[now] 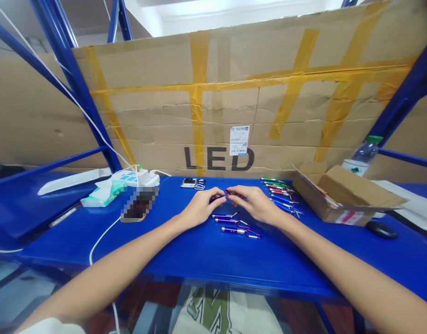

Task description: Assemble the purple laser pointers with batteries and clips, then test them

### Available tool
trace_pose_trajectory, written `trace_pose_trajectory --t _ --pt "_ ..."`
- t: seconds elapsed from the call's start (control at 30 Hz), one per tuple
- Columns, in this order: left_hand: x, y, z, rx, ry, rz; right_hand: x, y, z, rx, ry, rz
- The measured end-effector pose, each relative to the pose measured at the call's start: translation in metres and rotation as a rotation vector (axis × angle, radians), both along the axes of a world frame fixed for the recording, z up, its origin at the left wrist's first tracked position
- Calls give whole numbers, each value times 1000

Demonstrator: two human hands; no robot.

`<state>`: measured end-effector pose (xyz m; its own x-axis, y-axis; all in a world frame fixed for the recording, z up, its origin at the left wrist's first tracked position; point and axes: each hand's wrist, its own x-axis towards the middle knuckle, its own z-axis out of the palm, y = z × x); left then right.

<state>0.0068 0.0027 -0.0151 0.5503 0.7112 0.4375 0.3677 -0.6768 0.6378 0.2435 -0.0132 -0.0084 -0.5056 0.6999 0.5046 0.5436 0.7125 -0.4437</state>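
My left hand point(201, 205) and my right hand point(253, 202) meet over the blue table point(206, 253), fingers pinched together on one small purple keychain flashlight point(224, 195) held between them. Just in front of the hands lie three more purple flashlights point(234, 224) with clip rings. To the right of my right hand is a row of green, red and blue flashlights point(281, 192). A few black ones point(193, 183) rest near the cardboard wall.
An open cardboard box point(341, 197) sits at the right with a water bottle point(362, 155) behind it and a black mouse point(382, 229) beside it. At left are a phone point(139, 206), a power strip point(135, 177) with a white cable, and a tissue pack point(102, 195).
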Motion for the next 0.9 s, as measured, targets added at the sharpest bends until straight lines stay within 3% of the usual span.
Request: trace_pose_trajectory --t 0.2,0.57,0.9 --pt "-1 0 0 -15 -17 -5 -1 -3 1 49 56 -40" --pt "-1 2 -4 -58 -62 -22 -8 -8 2 -88 251 -47" --pt "0 2 -5 -102 -99 -21 -14 -11 -4 -204 273 -41"
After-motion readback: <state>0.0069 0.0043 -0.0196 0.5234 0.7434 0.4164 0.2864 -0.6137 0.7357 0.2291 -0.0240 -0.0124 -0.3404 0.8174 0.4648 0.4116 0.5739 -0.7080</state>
